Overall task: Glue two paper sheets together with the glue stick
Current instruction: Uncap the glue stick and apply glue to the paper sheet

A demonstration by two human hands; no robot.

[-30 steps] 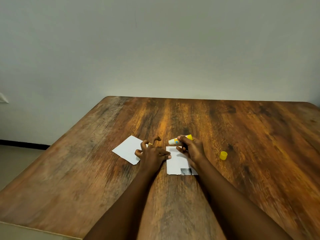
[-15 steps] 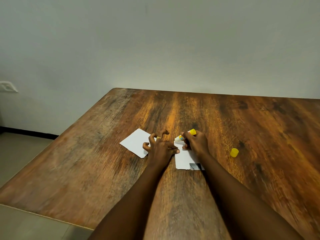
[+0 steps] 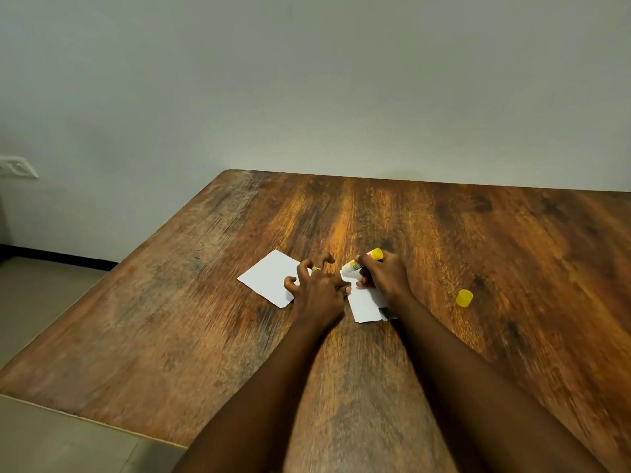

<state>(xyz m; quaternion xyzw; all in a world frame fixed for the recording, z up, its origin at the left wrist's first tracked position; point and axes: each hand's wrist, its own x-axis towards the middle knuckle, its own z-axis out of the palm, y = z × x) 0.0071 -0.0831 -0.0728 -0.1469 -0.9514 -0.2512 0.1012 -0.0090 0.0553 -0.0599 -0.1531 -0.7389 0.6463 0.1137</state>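
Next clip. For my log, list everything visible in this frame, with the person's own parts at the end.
table: one, brown wood, fills the lower frame
left sheet: one, white, flat on the table, left of the hands
right sheet: one, white, dark patch at its near corner, partly under the hands
glue stick: one, white with yellow end, uncapped, tip at the right sheet's far edge
cap: one, yellow, on the table, right of the right arm
wall socket: one, white, far left on the wall
ring: one, gold, on a left finger
left hand: fingers arched, a fingertip pressing the right sheet
right hand: grips the glue stick
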